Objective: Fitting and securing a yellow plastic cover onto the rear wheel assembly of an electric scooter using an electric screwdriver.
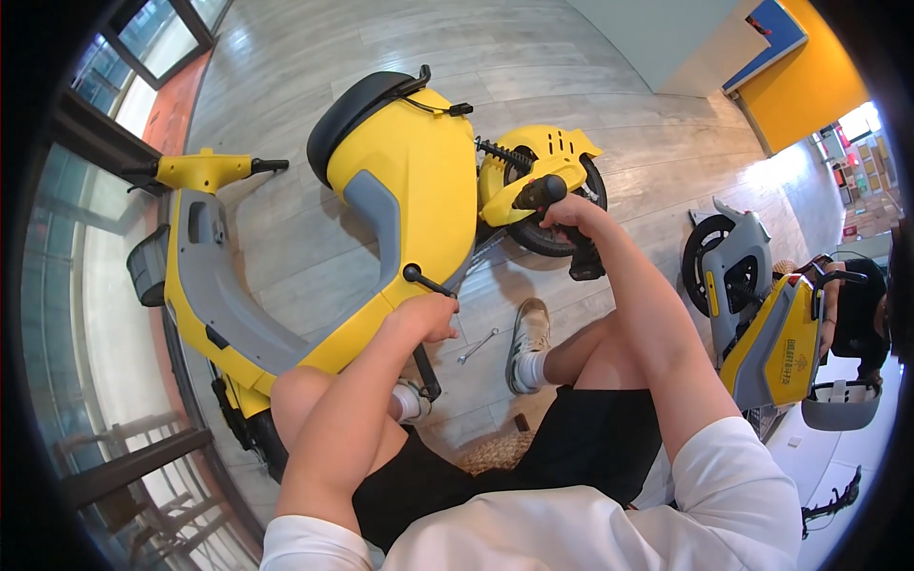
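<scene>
A yellow and grey scooter (428, 181) stands before me with its black seat (352, 119) up and its rear wheel (552, 228) to the right. My right hand (574, 215) is wrapped round the grip of a black cordless power driver (541, 194). The driver's battery hangs below the hand, and its front end is over the yellow rear fender (562, 143). My left hand (428, 316) is closed at the end of a black crank arm (433, 282) on the scooter's near side. The fingertips are partly hidden. A small wrench (478, 346) lies on the floor between my feet.
Glass doors (76, 228) line the left. At right stands another yellow and grey scooter (771, 343), with a person in dark clothing (862, 319) beside it. A white cabinet (666, 43) and a yellow panel (795, 86) are at the back right. A woven seat (495, 454) is beneath me.
</scene>
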The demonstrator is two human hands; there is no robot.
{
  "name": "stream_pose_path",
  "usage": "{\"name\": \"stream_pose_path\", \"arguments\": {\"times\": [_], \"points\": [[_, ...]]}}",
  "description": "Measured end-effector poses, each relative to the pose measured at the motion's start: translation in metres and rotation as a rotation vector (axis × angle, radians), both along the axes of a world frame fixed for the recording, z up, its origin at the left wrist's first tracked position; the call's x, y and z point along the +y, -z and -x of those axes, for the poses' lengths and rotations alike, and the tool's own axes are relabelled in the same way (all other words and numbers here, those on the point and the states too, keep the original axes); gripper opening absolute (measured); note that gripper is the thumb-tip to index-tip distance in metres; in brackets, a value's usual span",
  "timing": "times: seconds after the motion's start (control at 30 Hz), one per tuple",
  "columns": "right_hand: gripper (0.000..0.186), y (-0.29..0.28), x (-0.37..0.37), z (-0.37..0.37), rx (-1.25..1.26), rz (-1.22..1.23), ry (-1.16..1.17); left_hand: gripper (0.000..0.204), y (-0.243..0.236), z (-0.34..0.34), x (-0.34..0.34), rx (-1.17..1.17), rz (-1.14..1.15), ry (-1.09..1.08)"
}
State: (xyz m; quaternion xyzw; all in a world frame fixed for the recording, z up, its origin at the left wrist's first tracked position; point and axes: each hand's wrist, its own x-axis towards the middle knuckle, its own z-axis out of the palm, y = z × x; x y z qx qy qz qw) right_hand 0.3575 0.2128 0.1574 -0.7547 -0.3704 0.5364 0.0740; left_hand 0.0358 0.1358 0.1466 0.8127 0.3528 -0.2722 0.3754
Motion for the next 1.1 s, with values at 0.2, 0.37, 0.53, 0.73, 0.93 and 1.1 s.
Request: {"name": "stream_pose_path", "arguments": {"times": [0.2,0.37,0.53,0.73,0.93,1.1], "points": [[0.008,0.004,0.002,-0.003,-0.097,-0.023,-0.03,0.055,-0.001,-0.004,0.001,0.014,0.01,0.011],[0.01,0.013,0.003,-0.01,-0.038,-0.022,-0.007,0.055,0.0,-0.003,0.0,0.005,0.006,0.016],[0.011,0.021,0.004,-0.024,0.03,0.023,0.035,0.055,-0.001,-0.008,0.001,0.002,0.004,0.024],[0.009,0.012,0.002,-0.007,0.013,0.015,0.014,0.053,0.003,-0.002,0.0,0.014,0.007,0.014],[0.011,0.011,0.001,-0.008,-0.018,0.003,0.015,0.052,0.002,-0.006,0.0,0.025,0.018,0.011],[0.013,0.005,-0.001,-0.005,-0.006,0.013,0.014,0.053,0.005,-0.004,-0.001,0.004,0.003,0.013]]}}
